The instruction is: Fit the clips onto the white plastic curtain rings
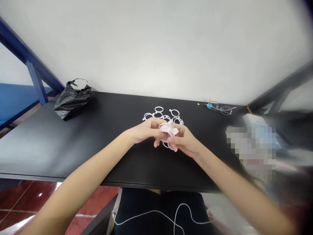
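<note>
Above the black table, my left hand and my right hand meet at a small bunch of white plastic rings. Fingers and thumb of my left hand close on the bunch's left side. My right hand pinches its right side, and part of a ring hangs below between the hands. Fingers cover much of the bunch, so how the rings join is hard to see. Just behind lie several loose white rings with small knobs, some overlapping, partly hidden by my hands.
A crumpled black plastic bag sits at the table's back left. Eyeglasses lie at the back right. Blurred-out items and a white-blue box are on the right. A white cable crosses my lap.
</note>
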Available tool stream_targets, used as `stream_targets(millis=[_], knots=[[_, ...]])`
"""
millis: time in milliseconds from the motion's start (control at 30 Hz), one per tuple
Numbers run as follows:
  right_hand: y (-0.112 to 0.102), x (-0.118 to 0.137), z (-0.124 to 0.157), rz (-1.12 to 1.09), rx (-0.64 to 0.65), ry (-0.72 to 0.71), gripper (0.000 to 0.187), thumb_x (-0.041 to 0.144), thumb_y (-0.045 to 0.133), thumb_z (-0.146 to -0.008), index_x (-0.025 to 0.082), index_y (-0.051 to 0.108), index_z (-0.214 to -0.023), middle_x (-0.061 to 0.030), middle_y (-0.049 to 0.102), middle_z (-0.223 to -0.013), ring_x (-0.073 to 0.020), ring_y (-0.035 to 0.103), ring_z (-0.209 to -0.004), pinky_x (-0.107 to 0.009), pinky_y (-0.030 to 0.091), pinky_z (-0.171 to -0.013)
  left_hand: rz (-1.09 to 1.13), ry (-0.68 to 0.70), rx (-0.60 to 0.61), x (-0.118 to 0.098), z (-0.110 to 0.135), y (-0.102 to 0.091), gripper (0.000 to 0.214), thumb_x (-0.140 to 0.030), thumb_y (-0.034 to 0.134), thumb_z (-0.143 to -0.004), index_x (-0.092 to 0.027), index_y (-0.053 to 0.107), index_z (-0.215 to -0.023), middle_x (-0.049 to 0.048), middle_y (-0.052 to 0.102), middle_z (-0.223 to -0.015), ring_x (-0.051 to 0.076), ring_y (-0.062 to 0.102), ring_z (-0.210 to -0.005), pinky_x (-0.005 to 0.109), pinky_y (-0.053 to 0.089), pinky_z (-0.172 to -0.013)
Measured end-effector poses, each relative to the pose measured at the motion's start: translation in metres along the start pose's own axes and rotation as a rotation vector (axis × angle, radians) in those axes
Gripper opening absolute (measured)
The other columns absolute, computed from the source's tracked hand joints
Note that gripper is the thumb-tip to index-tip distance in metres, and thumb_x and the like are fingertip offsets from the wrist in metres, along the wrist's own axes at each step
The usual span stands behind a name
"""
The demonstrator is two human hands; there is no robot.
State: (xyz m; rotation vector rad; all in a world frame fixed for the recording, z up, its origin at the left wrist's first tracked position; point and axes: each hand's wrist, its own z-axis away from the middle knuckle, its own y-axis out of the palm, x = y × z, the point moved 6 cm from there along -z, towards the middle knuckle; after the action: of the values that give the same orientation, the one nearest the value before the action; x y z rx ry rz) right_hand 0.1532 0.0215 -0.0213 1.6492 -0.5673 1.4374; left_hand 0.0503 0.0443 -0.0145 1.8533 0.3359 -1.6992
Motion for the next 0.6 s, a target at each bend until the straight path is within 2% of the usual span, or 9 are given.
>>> stream_targets(millis=[100,167,333,467,533,600], knots=[[0.003,0.002,0.0,0.029,0.006,-0.019,0.02,0.03,0.08,-0.073,0.019,0.068,-0.082,0.0057,0.06,-0.048,-0.0131,0.066,-0.061,-0.026,0.053,-0.065,-0.051,-0.008,-0.124,0.003,-0.003,-0.009,0.011,-0.013,0.066,-0.066,-0.012,0.059,-0.074,-0.0022,0.063,-0.06,0.007,0.057,-0.046,0.015,0.043,-0.04],[0.002,0.0,0.0,0.04,0.002,-0.008,0.018,0.03,0.08,-0.073,0.019,0.068,-0.08,0.0042,0.061,-0.048,-0.0155,0.069,-0.068,-0.027,0.053,-0.067,-0.085,-0.009,-0.15,0.005,-0.005,-0.01,0.01,-0.015,0.066,-0.069,-0.013,0.057,-0.073,-0.0024,0.061,-0.06,0.007,0.056,-0.048,0.015,0.044,-0.041],[-0.007,-0.003,-0.002,-0.014,-0.044,0.025,0.024,0.036,0.08,-0.072,0.016,0.067,-0.071,0.0047,0.061,-0.05,-0.0065,0.053,-0.04,-0.019,0.044,-0.044,-0.137,0.004,-0.162,0.008,-0.007,-0.004,0.009,-0.021,0.06,-0.08,-0.015,0.054,-0.079,-0.0025,0.061,-0.066,0.008,0.06,-0.057,0.019,0.052,-0.053],[-0.008,0.001,-0.002,-0.029,-0.031,0.015,0.027,0.042,0.078,-0.075,0.016,0.069,-0.073,0.005,0.059,-0.048,-0.0052,0.05,-0.037,-0.018,0.044,-0.044,-0.159,0.04,-0.21,0.008,-0.007,-0.003,0.012,-0.027,0.052,-0.087,-0.016,0.053,-0.082,-0.0025,0.056,-0.069,0.011,0.061,-0.064,0.022,0.053,-0.054],[-0.007,0.002,-0.002,-0.031,-0.011,0.024,0.027,0.042,0.076,-0.077,0.015,0.071,-0.076,0.0057,0.057,-0.044,-0.0057,0.05,-0.036,-0.018,0.045,-0.044,-0.194,0.069,-0.23,0.007,-0.007,-0.003,0.017,-0.031,0.05,-0.089,-0.016,0.052,-0.082,-0.0032,0.054,-0.069,0.01,0.057,-0.062,0.021,0.051,-0.054],[-0.005,0.0,-0.001,-0.034,0.0,0.037,0.027,0.041,0.075,-0.078,0.015,0.071,-0.077,0.0046,0.061,-0.049,-0.0047,0.05,-0.035,-0.018,0.045,-0.044,-0.24,0.11,-0.228,0.006,-0.006,-0.001,0.018,-0.032,0.051,-0.089,-0.017,0.049,-0.079,-0.0041,0.052,-0.066,0.008,0.052,-0.058,0.02,0.048,-0.053]])
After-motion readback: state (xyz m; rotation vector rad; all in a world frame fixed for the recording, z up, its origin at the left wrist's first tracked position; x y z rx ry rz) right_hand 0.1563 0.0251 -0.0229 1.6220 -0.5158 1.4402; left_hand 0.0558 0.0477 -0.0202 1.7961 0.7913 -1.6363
